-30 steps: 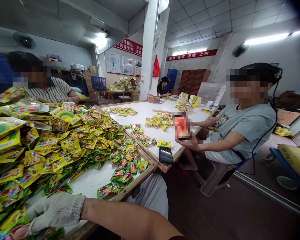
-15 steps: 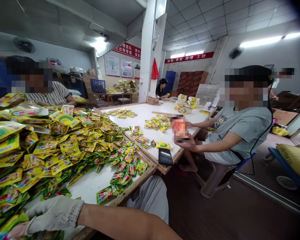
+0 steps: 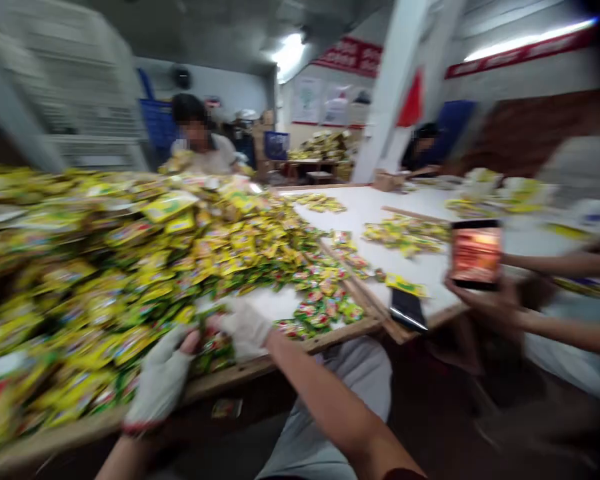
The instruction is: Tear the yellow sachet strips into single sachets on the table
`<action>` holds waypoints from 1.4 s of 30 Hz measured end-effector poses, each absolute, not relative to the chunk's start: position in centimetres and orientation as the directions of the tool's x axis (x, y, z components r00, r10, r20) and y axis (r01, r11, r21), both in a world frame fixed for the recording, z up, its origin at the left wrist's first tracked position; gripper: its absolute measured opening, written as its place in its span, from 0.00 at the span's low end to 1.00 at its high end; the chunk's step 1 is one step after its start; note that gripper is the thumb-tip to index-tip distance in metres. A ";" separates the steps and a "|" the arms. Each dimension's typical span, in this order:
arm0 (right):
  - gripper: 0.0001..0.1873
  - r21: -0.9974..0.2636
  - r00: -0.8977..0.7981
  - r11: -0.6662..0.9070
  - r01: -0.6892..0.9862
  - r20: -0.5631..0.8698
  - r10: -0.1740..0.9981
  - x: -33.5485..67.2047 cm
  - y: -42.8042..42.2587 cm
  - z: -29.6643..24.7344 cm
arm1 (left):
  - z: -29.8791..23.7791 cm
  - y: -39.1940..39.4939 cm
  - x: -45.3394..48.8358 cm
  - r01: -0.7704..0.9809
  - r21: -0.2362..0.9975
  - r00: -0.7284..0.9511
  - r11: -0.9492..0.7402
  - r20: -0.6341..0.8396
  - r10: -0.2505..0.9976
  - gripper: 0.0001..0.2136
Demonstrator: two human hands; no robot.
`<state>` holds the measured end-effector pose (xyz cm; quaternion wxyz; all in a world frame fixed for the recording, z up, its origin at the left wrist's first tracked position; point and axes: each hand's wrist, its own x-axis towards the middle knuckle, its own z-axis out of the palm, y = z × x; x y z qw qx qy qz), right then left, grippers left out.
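- White near table (image 3: 275, 303), wood rim (image 3: 347, 333) facing the person; working inside that rim should stop packets dropping.
- Yellow-and-green heap (image 3: 110, 287) covers its left side; taking loose pieces from the thin front should avoid slides.
- Left hand (image 3: 161, 377) and right hand (image 3: 247, 327), gloved, nearly meet at the front; blur hides whether either grips anything.
- Green packets (image 3: 215, 350) lie between them; bare fingertips (image 3: 191, 342) should suit light pinching.
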<state>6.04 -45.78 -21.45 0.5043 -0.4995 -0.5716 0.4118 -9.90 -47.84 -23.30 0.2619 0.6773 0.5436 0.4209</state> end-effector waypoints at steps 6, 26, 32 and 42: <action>0.15 -0.999 0.114 0.037 0.018 0.039 0.993 12.4 -45.0 -23.4 | -23.7 -48.0 -14.6 0.528 0.819 -0.029 -0.225 0.283 0.959 0.14; 0.17 -0.884 0.026 0.064 0.463 0.086 0.996 11.4 -46.4 -25.0 | -23.5 -40.2 -11.9 0.944 0.277 0.113 -0.179 0.239 0.964 0.07; 0.20 -0.966 0.006 0.117 0.233 0.122 0.993 9.0 -47.2 -24.5 | -22.9 -44.4 -12.4 0.663 0.703 -0.007 -0.259 0.352 0.936 0.10; 0.21 -0.992 -0.041 0.062 0.113 0.058 0.997 5.7 -48.6 -24.6 | -24.8 -49.5 -9.0 0.148 0.970 -0.203 -0.191 0.219 0.954 0.14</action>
